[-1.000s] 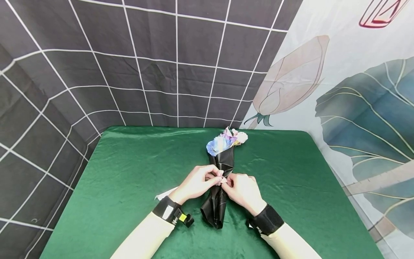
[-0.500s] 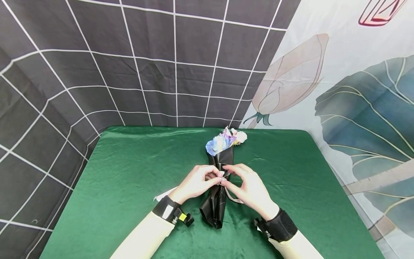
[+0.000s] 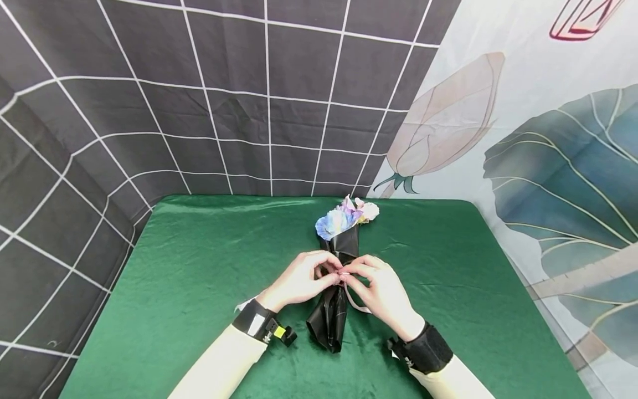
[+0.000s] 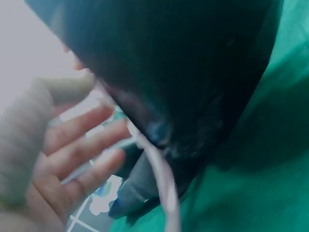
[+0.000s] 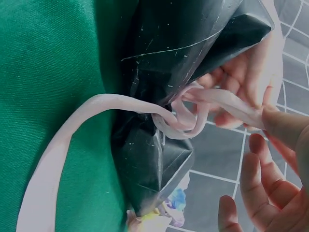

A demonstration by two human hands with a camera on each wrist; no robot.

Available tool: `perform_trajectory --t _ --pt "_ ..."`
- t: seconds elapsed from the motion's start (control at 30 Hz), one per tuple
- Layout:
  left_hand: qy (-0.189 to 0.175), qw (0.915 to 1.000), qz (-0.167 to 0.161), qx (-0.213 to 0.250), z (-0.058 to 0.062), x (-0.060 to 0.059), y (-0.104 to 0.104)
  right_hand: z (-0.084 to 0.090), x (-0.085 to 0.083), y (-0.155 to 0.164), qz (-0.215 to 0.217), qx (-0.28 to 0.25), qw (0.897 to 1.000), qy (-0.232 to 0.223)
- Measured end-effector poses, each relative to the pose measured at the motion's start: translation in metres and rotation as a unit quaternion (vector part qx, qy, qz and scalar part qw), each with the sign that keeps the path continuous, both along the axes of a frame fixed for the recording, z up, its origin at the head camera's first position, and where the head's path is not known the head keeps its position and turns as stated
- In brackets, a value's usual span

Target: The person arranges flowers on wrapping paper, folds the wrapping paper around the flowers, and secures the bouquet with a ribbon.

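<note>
Bouquet (image 3: 339,260) long axis runs near-far, between both hands; left hand (image 3: 299,280) and right hand (image 3: 381,291) pinch ribbon (image 5: 193,113) at its waist.

Wrapped bouquet (image 3: 338,277) is lying centre on the table (image 3: 199,266), flowers (image 3: 345,218) pointing toward the back wall; left hand (image 3: 299,280) and right hand (image 3: 381,291) are flanking it; ribbon (image 3: 356,303) is trailing right.

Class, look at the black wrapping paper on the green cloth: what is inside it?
Artificial flowers, blue, purple and cream, stick out of the top of the black wrapping paper. Their stems are covered by the wrap, so they cannot be seen.
</note>
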State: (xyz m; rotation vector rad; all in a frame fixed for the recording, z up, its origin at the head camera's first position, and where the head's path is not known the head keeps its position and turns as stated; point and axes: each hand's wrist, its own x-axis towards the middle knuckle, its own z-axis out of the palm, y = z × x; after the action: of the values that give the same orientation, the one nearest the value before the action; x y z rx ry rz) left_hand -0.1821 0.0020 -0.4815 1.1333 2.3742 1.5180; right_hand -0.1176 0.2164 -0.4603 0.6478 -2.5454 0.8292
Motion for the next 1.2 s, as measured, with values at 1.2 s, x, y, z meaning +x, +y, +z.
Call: perform_trajectory --t 1.2 --pt "0.044 0.997 0.032 -0.054 -0.005 -0.01 -0.009 -0.011 0.005 0.012 -0.093 -0.029 0.994 -0.054"
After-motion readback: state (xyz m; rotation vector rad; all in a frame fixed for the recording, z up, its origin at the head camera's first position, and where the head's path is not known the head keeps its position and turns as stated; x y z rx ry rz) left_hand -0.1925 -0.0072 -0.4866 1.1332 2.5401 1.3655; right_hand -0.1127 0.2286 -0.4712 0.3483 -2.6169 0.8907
